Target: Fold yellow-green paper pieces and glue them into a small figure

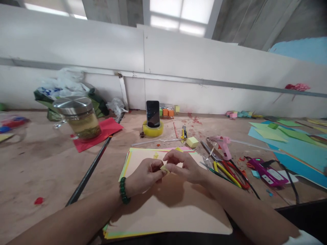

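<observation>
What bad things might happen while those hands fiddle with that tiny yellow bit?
The tiny yellow piece is pinched between the left hand and the right hand; being so small, it might slip and get lost on the stacked paper sheets. The scissors and glue gun lie close to the right arm, so an elbow might knock them.

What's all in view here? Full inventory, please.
paper scrap: 1, yellow, pinched between both hands
paper stack: 1, peach on top, under the hands
jar: 1, glass with metal lid, far left
phone: 1, black, upright in yellow tape roll
foam block: 1, yellow, behind the stack
glue gun: 1, pink, right
scissors: several, red and yellow handles, right
left hand: green bracelet
right hand: fingers on the scrap
</observation>
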The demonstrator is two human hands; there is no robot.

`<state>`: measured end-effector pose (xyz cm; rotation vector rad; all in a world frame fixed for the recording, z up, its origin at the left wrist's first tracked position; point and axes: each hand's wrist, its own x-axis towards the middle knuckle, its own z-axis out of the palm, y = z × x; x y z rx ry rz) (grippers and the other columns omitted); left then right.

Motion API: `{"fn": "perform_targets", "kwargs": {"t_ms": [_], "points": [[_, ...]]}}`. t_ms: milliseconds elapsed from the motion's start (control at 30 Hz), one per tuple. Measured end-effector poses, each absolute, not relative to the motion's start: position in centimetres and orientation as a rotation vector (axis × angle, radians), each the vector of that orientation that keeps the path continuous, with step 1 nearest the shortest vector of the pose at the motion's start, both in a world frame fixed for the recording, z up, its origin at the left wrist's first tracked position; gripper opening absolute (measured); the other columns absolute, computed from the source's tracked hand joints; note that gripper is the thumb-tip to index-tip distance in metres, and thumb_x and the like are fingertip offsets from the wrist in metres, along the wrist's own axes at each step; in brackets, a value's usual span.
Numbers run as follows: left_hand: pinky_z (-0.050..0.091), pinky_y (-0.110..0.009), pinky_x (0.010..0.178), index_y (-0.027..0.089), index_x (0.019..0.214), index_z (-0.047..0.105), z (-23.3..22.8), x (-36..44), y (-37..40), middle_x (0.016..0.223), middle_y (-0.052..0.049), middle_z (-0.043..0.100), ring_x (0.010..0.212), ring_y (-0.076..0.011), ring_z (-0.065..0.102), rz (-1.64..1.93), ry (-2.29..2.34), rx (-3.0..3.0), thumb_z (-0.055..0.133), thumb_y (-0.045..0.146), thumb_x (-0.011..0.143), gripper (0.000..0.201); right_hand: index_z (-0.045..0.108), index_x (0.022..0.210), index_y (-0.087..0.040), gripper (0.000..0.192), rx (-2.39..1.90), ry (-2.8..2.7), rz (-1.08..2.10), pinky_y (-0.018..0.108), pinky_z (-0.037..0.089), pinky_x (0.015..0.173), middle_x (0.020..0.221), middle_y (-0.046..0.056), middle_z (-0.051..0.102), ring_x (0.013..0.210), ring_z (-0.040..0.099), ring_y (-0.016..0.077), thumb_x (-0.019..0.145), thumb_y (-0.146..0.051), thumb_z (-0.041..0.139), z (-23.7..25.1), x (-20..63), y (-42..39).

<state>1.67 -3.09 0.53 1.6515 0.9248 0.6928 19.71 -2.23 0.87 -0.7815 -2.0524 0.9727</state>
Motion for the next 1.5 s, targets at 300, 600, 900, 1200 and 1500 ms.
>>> {"fn": "perform_targets", "kwargs": {"t_ms": [300,600,900,1200,1500], "points": [[0.033,-0.02,0.044,0.018,0.063,0.05,0.6,2.0,-3.4,0.052,0.005,0.046,0.048,-0.0089,0.042,0.769,0.921,1.685,0.061,0.041,0.071,0.027,0.057,0.078,-0.018,0.016,-0.87,-1.987,0.912,0.021,0.04,0.052,0.064,-0.001,0.057,0.056,0.048,0.0094,0.083,-0.033,0.058,0.5,19.1,-1.9],[0.049,-0.026,0.058,0.015,0.067,0.057,-0.1,2.1,-2.8,0.066,-0.002,0.063,0.057,-0.0118,0.058,0.806,0.862,1.421,0.067,0.044,0.071,0.031,0.055,0.082,-0.019,0.01,-0.862,-1.933,0.762,0.021,0.045,0.053,0.066,-0.002,0.057,0.057,0.052,0.0094,0.087,-0.029,0.054,-0.1,19.2,-1.8],[0.047,-0.024,0.056,0.016,0.064,0.056,0.5,1.7,-3.0,0.056,0.002,0.056,0.055,-0.0109,0.054,0.82,0.859,1.447,0.064,0.033,0.071,0.021,0.063,0.095,-0.017,0.014,-0.726,-2.017,0.715,0.023,0.051,0.061,0.08,0.004,0.067,0.069,0.06,0.0124,0.085,-0.026,0.058,0.1,19.5,-1.7],[0.047,-0.025,0.056,0.014,0.067,0.061,0.0,2.1,-2.8,0.064,-0.002,0.063,0.054,-0.0121,0.058,0.828,0.844,1.385,0.064,0.041,0.072,0.027,0.064,0.086,-0.017,0.026,-0.816,-1.824,0.958,0.022,0.047,0.053,0.069,0.001,0.063,0.056,0.056,0.0099,0.083,-0.043,0.062,-0.7,19.2,-1.0],[0.046,-0.024,0.054,0.016,0.065,0.055,0.2,1.8,-3.0,0.061,-0.001,0.062,0.054,-0.0121,0.057,0.827,0.865,1.356,0.062,0.041,0.075,0.027,0.053,0.058,-0.017,0.039,-0.686,-1.985,0.593,0.021,0.035,0.045,0.048,-0.003,0.048,0.044,0.042,0.0075,0.091,-0.038,0.05,0.7,20.0,-1.9]]}}
